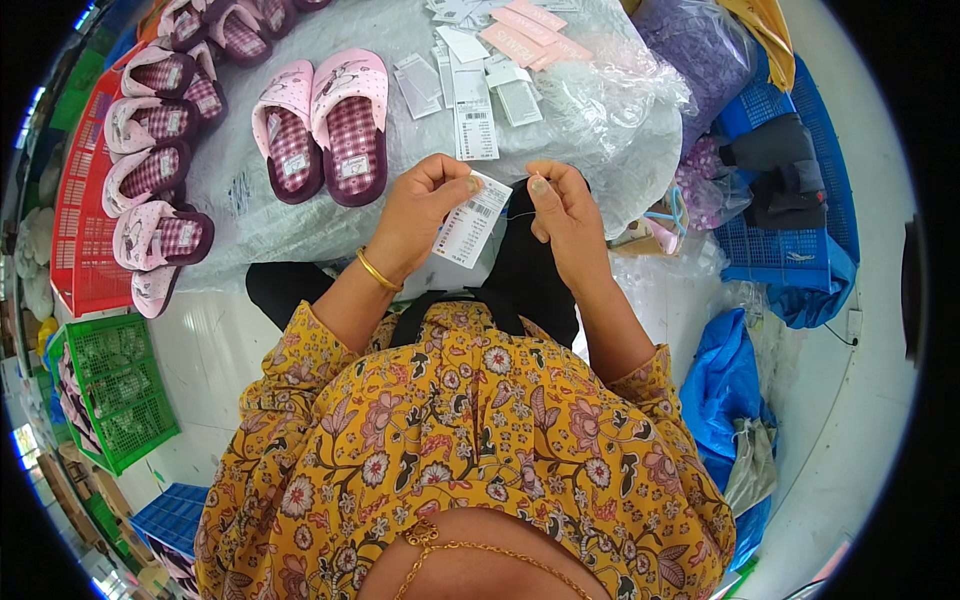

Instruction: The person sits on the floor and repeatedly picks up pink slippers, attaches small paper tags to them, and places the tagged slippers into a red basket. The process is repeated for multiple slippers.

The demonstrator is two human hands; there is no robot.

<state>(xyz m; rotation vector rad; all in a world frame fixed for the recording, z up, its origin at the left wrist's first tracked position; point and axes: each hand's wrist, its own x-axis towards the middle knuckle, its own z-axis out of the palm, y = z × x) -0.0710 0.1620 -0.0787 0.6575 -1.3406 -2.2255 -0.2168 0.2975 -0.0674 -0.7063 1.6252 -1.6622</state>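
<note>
Between thumb and fingers, my left hand (436, 205) pinches the top corner of a white paper tag (470, 225) printed with small text and a barcode. A thin string (518, 214) runs from the tag to my right hand (562, 210), whose thumb and forefinger are pinched together on it. Both hands are held over my lap at the near edge of the table. Beyond my left hand stands a pair of pink slippers (348, 90) with maroon checked insoles. Past my hands lie more white tags (472, 110) and several pink cards (535, 35).
Plastic sheeting (590, 130) covers the table. Several more pink slippers (160, 170) line its left side, by a red basket (85, 230). Green crates (120, 385) stand at lower left. On the right are a blue basket (840, 180) and a purple bagged bundle (690, 60).
</note>
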